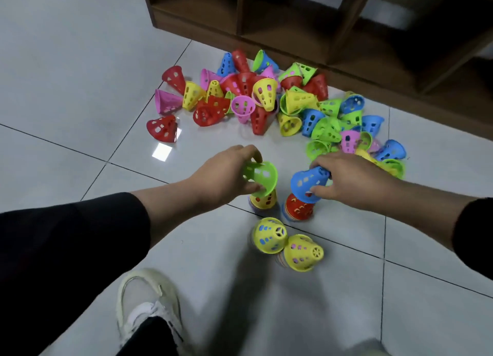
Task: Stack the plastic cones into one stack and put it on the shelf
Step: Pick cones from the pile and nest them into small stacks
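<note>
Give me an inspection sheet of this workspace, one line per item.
Surface: pale tiled floor, glossy, with a light reflection.
Job's things: loose pile of cones in red, yellow, green, blue and pink; four short stacks nearer the person, topped yellow, red, yellow and yellow.
Clutter: nothing seen.
Grippers: left hand has a grip on a green cone; right hand has a grip on a blue cone.
Cables: nothing seen.
Surroundings: brown wooden shelf behind the pile; a shoe at bottom.
</note>
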A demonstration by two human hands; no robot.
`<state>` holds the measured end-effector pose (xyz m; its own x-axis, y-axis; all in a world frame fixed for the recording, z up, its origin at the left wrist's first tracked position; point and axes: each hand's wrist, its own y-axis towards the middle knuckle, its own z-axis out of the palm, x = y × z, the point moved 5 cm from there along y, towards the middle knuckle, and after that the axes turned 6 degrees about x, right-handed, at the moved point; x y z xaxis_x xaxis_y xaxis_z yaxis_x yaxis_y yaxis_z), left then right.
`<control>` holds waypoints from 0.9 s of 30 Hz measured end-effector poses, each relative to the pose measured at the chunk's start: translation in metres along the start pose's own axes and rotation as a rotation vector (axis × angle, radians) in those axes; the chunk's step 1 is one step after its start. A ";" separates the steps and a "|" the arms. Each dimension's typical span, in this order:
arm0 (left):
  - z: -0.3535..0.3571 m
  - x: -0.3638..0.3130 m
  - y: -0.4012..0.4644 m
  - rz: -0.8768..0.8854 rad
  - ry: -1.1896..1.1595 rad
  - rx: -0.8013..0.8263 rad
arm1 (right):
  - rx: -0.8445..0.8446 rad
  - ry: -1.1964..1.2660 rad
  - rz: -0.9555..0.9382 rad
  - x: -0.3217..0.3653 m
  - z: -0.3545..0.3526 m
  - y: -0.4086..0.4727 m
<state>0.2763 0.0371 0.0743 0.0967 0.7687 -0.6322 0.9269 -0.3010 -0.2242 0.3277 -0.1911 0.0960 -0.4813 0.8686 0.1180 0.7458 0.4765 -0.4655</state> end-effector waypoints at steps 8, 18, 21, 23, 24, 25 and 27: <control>0.057 -0.010 0.046 0.021 0.245 0.242 | 0.181 -0.103 0.079 -0.009 0.058 0.014; -0.003 0.131 0.050 -0.167 0.356 -0.188 | -0.047 0.122 0.110 0.019 0.015 0.094; -0.041 0.201 0.052 -0.438 0.337 -0.404 | -0.046 0.178 0.064 0.044 0.003 0.142; -0.056 0.235 0.054 -0.601 0.296 -0.460 | -0.050 0.212 0.035 0.060 0.000 0.174; -0.059 0.248 0.058 -0.653 0.300 -0.436 | -0.055 0.223 0.018 0.069 -0.001 0.188; -0.059 0.258 0.062 -0.681 0.312 -0.393 | -0.051 0.230 0.003 0.077 0.000 0.201; -0.059 0.271 0.072 -0.695 0.330 -0.313 | -0.032 0.235 -0.027 0.092 0.001 0.225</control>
<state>0.3902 0.2567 -0.0694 -0.4789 0.8623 -0.1645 0.8679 0.4370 -0.2362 0.4506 -0.0046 0.0010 -0.3835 0.8614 0.3329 0.7500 0.5009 -0.4320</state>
